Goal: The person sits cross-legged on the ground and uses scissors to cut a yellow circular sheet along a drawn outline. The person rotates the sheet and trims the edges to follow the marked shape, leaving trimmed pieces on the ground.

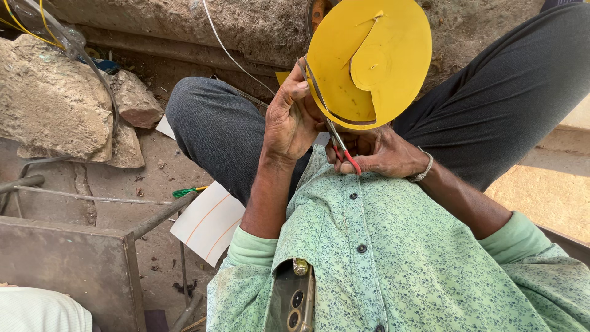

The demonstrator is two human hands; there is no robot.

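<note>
Your right hand (pixel 378 154) has its grip closed round the red handles of the scissors (pixel 338 144), fingers thru the loops, blades running up under the yellow disc (pixel 369 61). Your left hand (pixel 292 117) pinches the disc's left edge, thumb and fingers shut on the sheet, holding it up in front of you above your lap.

Step in hand, by the look of it: trimming round the disc's rim. A thin strip is peeling off along the lower-left edge where the blades sit. There's already a slit running in toward the centre w/ a small curled flap (pixel 372 67) there. The next snip calls for the left hand to turn the disc a bit so the uncut edge feeds into the blades, while you keep the blades close to the rim so the curve stays even.

Around you: crossed legs in dark trousers (pixel 215 129), green patterned shirt (pixel 381 258), a phone (pixel 295 298) poking from the chest pocket. A metal bangle (pixel 424 169) sits on the right wrist. On the ground left of your knee: a white sheet w/ orange lines (pixel 209 221) and a green-handled tool (pixel 184 192), partly hidden. Rough stones (pixel 55 104), wires and a metal box (pixel 67 270) further left. Nothing blocks the cut, but the disc hides the blade tips, so you're partly cutting blind.
</note>
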